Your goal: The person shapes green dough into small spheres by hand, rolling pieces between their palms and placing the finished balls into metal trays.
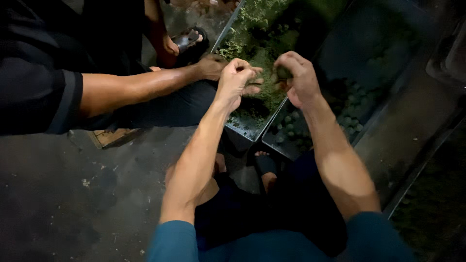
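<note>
Right hand [298,77]: grip nearly closed, fingertips pinched round a small dark-green rounded lump [283,73], only partly visible between the fingers. Left hand [238,80]: fingers curled in loosely, tips dusted with green powder; whether anything sits inside that grip I cannot tell.

Both hands hover just over the near end of a long metal tray heaped with green crumbly powder [257,53]. The lump is held above the tray, just beside the left fingertips.

Judgement on handling: the lump looks light and soft, probably a pressed ball of the same stuff, so liable to crumble or smear under a hard squeeze. Best taken across its widest part with several fingertips, lightly. The loose powder has no firm place to grasp; it can only be scooped or pinched, and it clings to skin.

Outward: a second, darker metal tray [388,29] lies touching the first on its right, holding a scatter of small green balls [347,119] along its near side. A second person's hand [211,65] rests at the left rim of the powder tray, forearm stretched out from a black sleeve [39,92]. Trays sit on a dark concrete floor [73,194]. A sandalled foot [187,41] shows beyond.
</note>
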